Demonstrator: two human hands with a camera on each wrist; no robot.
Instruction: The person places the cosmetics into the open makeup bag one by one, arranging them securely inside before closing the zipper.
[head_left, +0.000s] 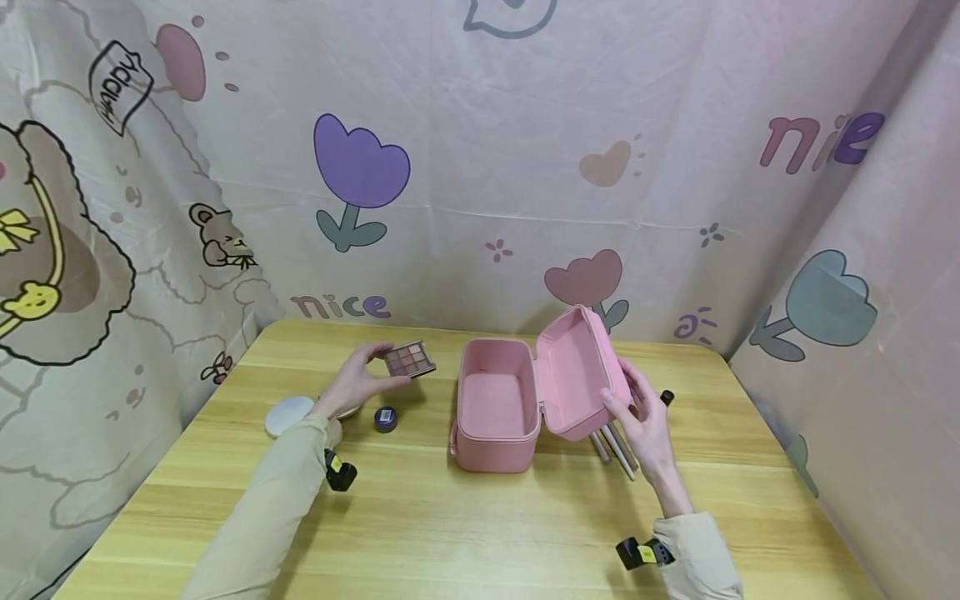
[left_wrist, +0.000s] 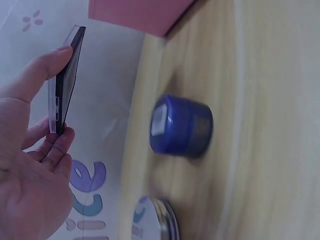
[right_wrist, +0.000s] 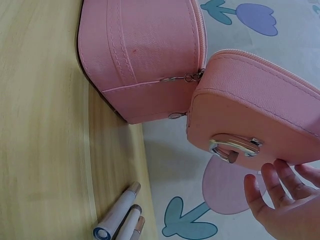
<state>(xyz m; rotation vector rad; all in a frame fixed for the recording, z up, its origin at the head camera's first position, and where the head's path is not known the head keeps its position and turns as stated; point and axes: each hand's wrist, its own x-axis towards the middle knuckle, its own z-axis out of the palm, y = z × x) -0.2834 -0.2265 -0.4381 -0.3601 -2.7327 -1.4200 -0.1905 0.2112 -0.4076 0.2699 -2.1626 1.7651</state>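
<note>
Between thumb and fingers, my left hand (head_left: 354, 385) pinches an eyeshadow palette (head_left: 408, 360) with several brownish pans, held up left of a pink cosmetic case (head_left: 495, 455). In the left wrist view the palette (left_wrist: 67, 82) appears edge-on with a dark rim. The case stands with its zipped lid (head_left: 576, 373) swung out to the right, and its pink interior shows. My right hand (head_left: 643, 421) grips the lid's far right edge, thumb at the inner rim and fingers behind. A handle with metal fittings (right_wrist: 235, 146) is on the lid's outside in the right wrist view.
Below the palette sits a small dark-blue jar (head_left: 386, 419). A round white compact (head_left: 288, 416) lies at the left, with another round item partly hidden by my left wrist. Several slim tubes (right_wrist: 119, 214) lie under the lid. A printed curtain (head_left: 465, 167) rises behind the wooden table (head_left: 465, 542).
</note>
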